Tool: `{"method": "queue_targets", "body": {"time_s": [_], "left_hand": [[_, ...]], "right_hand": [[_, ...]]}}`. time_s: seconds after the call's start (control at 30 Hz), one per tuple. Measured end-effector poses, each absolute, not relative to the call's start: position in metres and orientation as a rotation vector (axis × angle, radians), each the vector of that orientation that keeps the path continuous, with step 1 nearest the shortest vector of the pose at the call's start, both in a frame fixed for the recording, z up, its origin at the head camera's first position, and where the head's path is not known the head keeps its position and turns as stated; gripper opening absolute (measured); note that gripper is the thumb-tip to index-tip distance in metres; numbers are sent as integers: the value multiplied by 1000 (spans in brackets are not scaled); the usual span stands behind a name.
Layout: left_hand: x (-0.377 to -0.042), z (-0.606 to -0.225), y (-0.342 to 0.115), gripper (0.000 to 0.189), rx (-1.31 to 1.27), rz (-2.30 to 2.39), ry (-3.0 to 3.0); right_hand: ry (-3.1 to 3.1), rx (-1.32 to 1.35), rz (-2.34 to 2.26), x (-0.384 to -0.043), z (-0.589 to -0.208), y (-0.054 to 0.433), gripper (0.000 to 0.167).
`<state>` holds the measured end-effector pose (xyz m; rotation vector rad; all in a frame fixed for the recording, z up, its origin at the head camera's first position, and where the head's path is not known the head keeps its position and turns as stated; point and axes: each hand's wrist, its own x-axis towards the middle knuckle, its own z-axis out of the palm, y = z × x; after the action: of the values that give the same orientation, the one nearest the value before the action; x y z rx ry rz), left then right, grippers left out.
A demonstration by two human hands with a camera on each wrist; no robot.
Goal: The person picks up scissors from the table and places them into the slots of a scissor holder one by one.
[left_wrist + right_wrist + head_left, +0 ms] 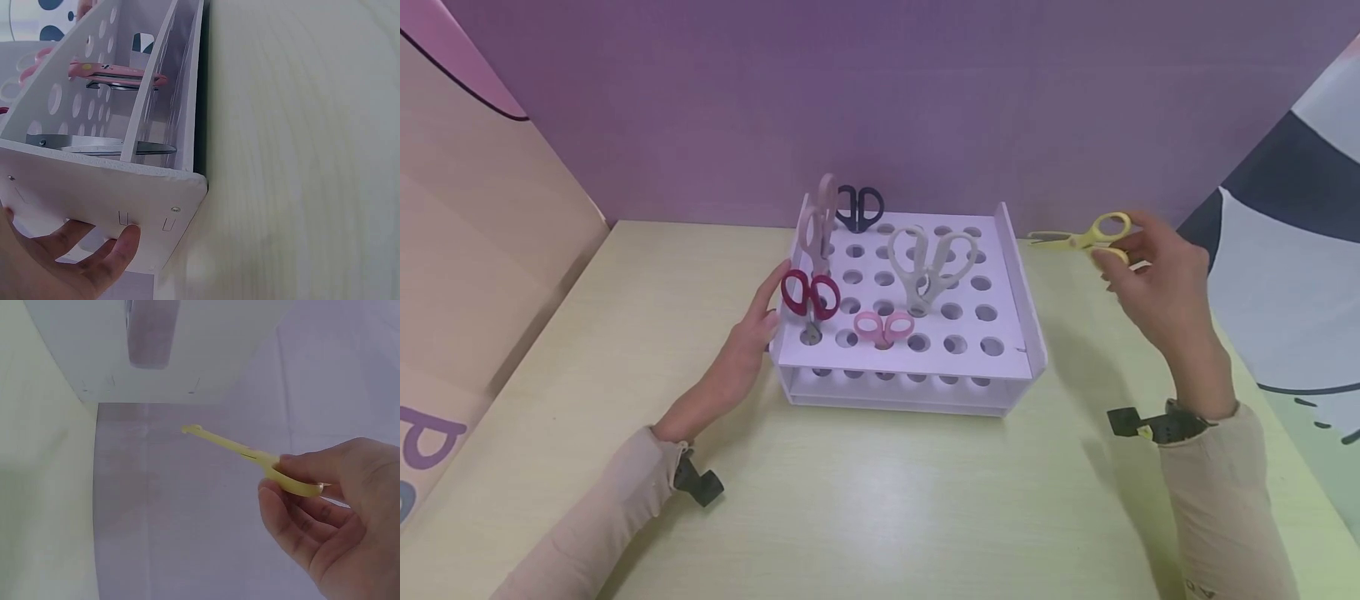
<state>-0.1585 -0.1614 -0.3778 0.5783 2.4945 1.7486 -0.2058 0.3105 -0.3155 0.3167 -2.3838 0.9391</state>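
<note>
Yellow scissors (1078, 237) are pinched by their handle loops in my right hand (1161, 279), held off the rack's right side with the blades pointing left. In the right wrist view the scissors (250, 453) slant up toward the rack's side panel. My left hand (741, 354) rests with its fingers against the left panel of the white rack (895, 392). Standing in the rack's holes are dark red scissors (810, 296), pink scissors (883, 327), white scissors (928, 271), black scissors (859, 208) and pale pink scissors (820, 225).
The rack stands on a pale wooden table (880, 500), near the purple back wall (925, 108). Its right side panel (1022, 292) rises above the holed top. Under that top, scissor blades (94, 147) hang down inside the rack in the left wrist view.
</note>
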Motion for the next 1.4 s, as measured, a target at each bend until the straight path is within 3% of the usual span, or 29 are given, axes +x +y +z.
{"method": "queue_targets", "body": {"time_s": [0.87, 1.4], "left_hand": [[-163, -381, -161, 58, 534, 1754, 2466], [-159, -376, -160, 58, 548, 1755, 2492]], "right_hand": [[-2057, 526, 1061, -187, -290, 258, 30], [-2150, 758, 1090, -214, -272, 232, 30]]}}
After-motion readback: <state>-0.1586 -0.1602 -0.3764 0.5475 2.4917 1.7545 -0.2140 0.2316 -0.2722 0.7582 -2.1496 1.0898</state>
